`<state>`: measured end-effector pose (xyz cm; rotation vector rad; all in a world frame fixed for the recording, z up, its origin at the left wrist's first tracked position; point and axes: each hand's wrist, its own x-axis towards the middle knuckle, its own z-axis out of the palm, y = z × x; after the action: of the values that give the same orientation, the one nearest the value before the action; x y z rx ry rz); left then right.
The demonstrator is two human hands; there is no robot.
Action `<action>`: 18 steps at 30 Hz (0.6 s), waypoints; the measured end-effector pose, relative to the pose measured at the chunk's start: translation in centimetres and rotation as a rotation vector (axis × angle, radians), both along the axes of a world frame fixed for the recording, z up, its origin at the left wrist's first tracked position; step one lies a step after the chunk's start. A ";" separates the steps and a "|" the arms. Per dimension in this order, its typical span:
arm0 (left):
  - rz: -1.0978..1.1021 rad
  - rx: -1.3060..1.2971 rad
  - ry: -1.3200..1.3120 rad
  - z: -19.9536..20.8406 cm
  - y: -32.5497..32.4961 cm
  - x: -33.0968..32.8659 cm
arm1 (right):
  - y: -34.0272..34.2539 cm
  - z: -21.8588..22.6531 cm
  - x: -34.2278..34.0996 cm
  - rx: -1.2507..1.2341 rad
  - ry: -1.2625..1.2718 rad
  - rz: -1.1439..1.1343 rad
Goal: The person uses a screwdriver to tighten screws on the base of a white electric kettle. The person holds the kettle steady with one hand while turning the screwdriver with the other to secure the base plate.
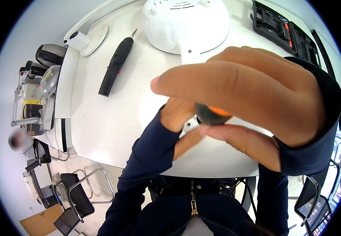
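Note:
My right hand (245, 90) is raised close to the camera, thumb and forefinger pinching a screwdriver (213, 115). Only the end of its black-and-orange handle shows. Behind it, my left hand (178, 116) is closed around the white neck (190, 55) of a rounded white appliance. My right hand hides most of its fingers and much of the neck. The appliance's vented housing (184, 27) rests on the table beyond both hands. To the left lies a black power screwdriver (116, 65) with a metal bit, which neither hand touches.
A round white base with a short tube (93, 41) sits at the table's far left. An opened black tool case (274, 25) lies at the far right of the white table (99, 137). Chairs (76, 192) stand to the left, and a person (21, 141) sits farther back.

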<state>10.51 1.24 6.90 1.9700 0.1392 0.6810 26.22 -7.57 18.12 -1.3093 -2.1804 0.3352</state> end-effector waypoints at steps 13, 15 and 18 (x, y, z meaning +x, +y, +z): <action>-0.032 0.037 0.053 0.5 0.4 -0.7 | 0.0 -0.3 0.3 -0.068 -0.019 0.001; 0.012 -0.047 -0.026 0.2 -0.7 0.2 | -0.8 0.7 0.3 -0.084 -0.067 -0.033; 0.105 -0.006 -0.073 0.1 -1.5 0.8 | -0.7 0.5 0.2 -0.052 -0.084 -0.040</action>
<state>11.28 -0.26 7.02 1.9394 0.2010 0.8188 26.37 -8.23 18.62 -1.4166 -2.2251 0.3287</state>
